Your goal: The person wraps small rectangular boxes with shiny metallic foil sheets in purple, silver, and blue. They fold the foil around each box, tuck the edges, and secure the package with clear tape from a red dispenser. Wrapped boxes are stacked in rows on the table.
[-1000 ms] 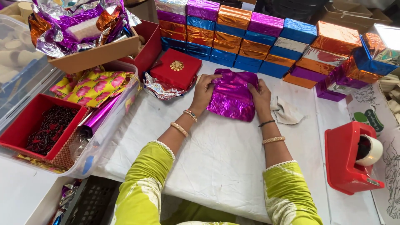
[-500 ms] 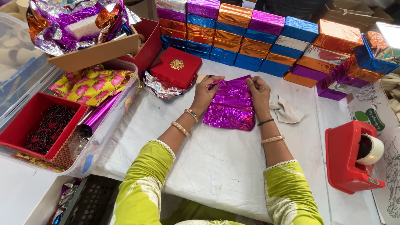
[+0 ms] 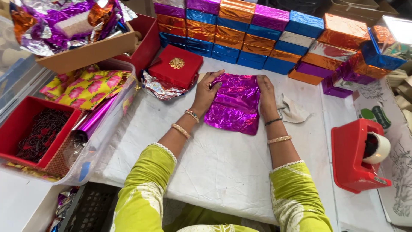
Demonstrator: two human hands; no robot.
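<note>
A crinkled sheet of purple foil wrapping paper (image 3: pixel 235 103) lies flat on the white-covered table (image 3: pixel 223 167). My left hand (image 3: pixel 206 92) rests palm down on the sheet's left edge, fingers spread. On the right edge lies my right hand (image 3: pixel 266 95), also flat. A red box with a gold ornament (image 3: pixel 176 65) sits on silver foil just left of my left hand.
Stacked foil-wrapped boxes in blue, orange and purple (image 3: pixel 266 34) line the back. A red tape dispenser (image 3: pixel 358 154) stands at right, a small cloth (image 3: pixel 292 109) beside my right hand. A clear bin with foil rolls (image 3: pixel 92 120) and a red tray (image 3: pixel 30 133) sit at left.
The purple foil was bunched between my hands; both hands have spread it out flat on the table and now press its side edges.
</note>
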